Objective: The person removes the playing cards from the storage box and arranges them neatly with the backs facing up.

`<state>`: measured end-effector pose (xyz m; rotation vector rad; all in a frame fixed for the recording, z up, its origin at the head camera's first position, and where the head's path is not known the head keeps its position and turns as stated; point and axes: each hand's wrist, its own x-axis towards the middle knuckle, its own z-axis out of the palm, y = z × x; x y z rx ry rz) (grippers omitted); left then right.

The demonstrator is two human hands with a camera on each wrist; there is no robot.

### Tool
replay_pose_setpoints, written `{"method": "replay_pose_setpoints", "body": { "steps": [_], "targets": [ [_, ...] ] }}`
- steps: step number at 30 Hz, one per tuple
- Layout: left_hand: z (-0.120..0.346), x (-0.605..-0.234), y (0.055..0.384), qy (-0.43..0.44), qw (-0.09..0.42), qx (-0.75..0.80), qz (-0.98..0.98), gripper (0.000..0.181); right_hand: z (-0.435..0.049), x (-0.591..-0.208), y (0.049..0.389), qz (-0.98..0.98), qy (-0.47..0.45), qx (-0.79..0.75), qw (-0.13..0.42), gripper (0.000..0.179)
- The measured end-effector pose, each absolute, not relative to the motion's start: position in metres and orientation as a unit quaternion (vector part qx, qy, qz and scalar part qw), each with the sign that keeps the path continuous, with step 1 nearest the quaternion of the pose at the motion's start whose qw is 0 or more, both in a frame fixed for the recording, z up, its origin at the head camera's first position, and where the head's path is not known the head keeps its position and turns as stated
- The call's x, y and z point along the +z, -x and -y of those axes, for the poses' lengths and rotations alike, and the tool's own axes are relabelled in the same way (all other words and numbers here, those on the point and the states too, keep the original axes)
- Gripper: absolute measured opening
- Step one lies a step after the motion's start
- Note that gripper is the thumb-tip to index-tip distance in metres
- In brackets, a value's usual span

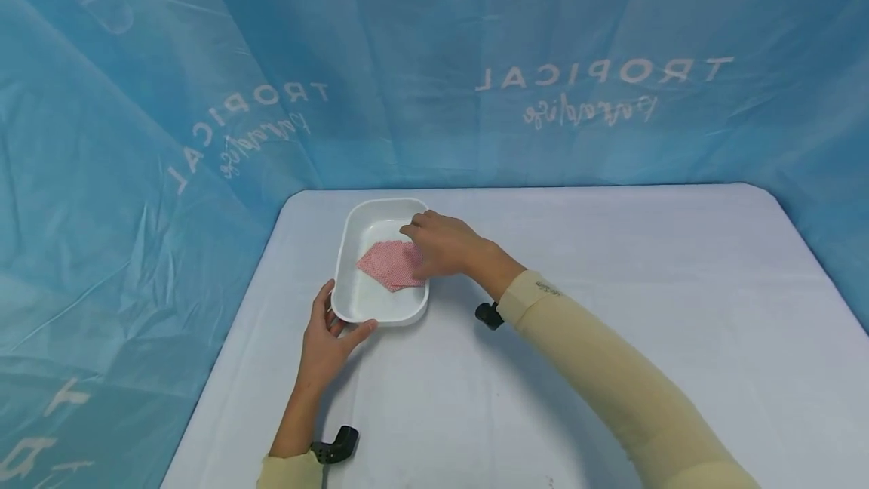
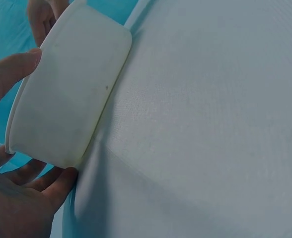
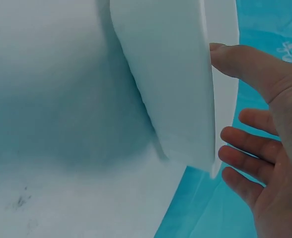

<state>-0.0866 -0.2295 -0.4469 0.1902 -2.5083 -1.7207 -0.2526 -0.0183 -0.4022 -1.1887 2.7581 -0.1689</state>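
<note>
A white rectangular tub (image 1: 373, 309) stands on the table toward its left side. In it lie overlapping red-and-white patterned pieces (image 1: 387, 262) that look like playing cards. My left hand (image 1: 326, 352) holds the tub's near left corner, with the thumb (image 2: 24, 67) at the rim and the other fingers round the side wall. Over the right side of the tub reaches my right hand (image 1: 444, 245), covering part of the cards. Its fingers (image 3: 248, 144) are spread and relaxed in the right wrist view, where the tub wall hides the cards.
A white cloth covers the table (image 1: 611, 285). Blue printed sheeting (image 1: 577, 134) hangs behind it and along the left side. Small black devices (image 1: 336, 445) are worn at both wrists, beside beige sleeves (image 1: 611, 391).
</note>
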Motion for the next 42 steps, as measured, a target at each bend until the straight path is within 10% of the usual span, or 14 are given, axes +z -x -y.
{"method": "replay_pose_setpoints", "body": {
  "steps": [42],
  "targets": [
    [0.236, -0.458, 0.09, -0.074, 0.038, -0.568, 0.819, 0.1, 0.064, -0.423, 0.264, -0.916, 0.373, 0.062, 0.137, 0.061]
  ]
}}
